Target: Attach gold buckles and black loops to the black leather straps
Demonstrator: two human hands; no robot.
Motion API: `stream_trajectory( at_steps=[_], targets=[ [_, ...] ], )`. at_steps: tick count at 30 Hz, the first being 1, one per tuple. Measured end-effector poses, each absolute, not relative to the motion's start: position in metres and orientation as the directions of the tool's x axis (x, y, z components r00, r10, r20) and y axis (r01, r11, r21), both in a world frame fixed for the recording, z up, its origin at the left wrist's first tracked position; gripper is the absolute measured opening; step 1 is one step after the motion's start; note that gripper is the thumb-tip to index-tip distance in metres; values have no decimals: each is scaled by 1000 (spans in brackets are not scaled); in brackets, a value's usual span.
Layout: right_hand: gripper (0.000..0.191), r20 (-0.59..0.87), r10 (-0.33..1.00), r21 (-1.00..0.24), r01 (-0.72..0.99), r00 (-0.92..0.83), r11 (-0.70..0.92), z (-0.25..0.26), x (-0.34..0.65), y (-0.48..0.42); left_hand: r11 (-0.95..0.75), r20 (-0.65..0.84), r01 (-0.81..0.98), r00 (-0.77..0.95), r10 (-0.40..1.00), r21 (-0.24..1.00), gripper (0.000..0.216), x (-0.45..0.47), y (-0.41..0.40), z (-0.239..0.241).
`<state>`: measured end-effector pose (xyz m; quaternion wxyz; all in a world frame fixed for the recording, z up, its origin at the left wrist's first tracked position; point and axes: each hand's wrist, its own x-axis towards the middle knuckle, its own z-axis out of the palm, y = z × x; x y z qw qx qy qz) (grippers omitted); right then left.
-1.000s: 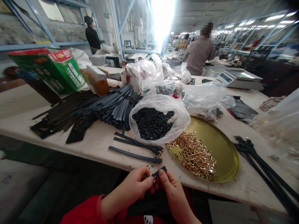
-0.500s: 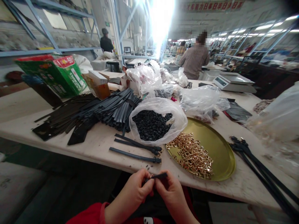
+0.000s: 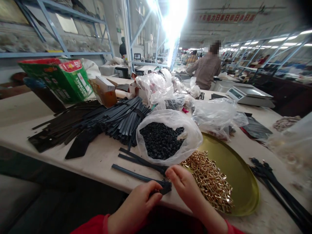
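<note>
My left hand [image 3: 140,201] is closed at the table's front edge, thumb and forefinger pinched on a black strap that is mostly hidden. Its dark end shows beside the fingertips, close to the end of a loose black strap [image 3: 131,172] lying on the table. My right hand [image 3: 184,183] is just to the right, fingers pressed together and bent down at the ends of two more black straps [image 3: 138,159]; what its fingertips hold is hidden. Behind my hands, an open plastic bag [image 3: 192,138] holds small black loops [image 3: 161,139]. Gold buckles [image 3: 214,185] are heaped in a golden tray [image 3: 246,191].
Bundled black straps [image 3: 124,118] lie at left, with a green carton [image 3: 65,81] behind. Clear plastic bags [image 3: 158,84] and a scale [image 3: 248,94] stand farther back. More straps [image 3: 270,182] lie at right. A person [image 3: 207,71] stands in the background.
Both hands have moved forward from below the table edge to the loose straps. My right hand has left the piece both hands were holding and now reaches to the strap ends. The camera view has shifted.
</note>
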<state>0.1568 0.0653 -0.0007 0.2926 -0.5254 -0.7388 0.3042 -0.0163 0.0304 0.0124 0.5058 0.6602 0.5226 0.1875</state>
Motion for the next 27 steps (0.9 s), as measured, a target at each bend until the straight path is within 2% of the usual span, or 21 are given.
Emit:
stream_trajectory(
  at_steps=[2,3,5,10,16,18,19,21,23,25,27],
  targets=[
    [21,187,955,-546,784,-229,295,0,154,101,84,-298,512,351,888,855,16,-17,39,8],
    [17,153,960,-432,858,-233,277,-2,151,117,98,-300,514,326,897,852,17,-18,43,5],
    [10,103,966,-363,895,-236,258,-8,142,140,115,-292,508,285,913,854,17,-21,49,0],
    [10,73,969,-401,882,-238,247,-25,132,156,114,-246,493,211,946,863,18,-29,56,-5],
    [6,122,967,-598,761,-222,250,-17,148,134,50,-126,459,136,983,887,21,-23,56,11],
    [13,88,971,-729,650,-221,214,-10,151,117,-5,-54,451,118,992,892,19,-19,55,15],
    [15,40,975,-833,531,-219,153,-6,151,108,-33,-19,447,110,994,894,18,-17,54,16],
    [20,-97,970,-984,168,-224,-60,-1,149,89,-74,35,453,92,995,888,16,-14,52,17],
    [26,-215,946,-949,-175,-244,-261,0,145,74,-89,58,493,78,995,866,16,-13,48,16],
    [29,-265,934,-884,-326,-240,-335,-3,142,63,-81,56,547,63,996,833,17,-12,44,17],
    [29,-282,933,-850,-391,-226,-352,-9,139,57,-79,41,581,78,996,810,18,-13,39,19]
  ],
)
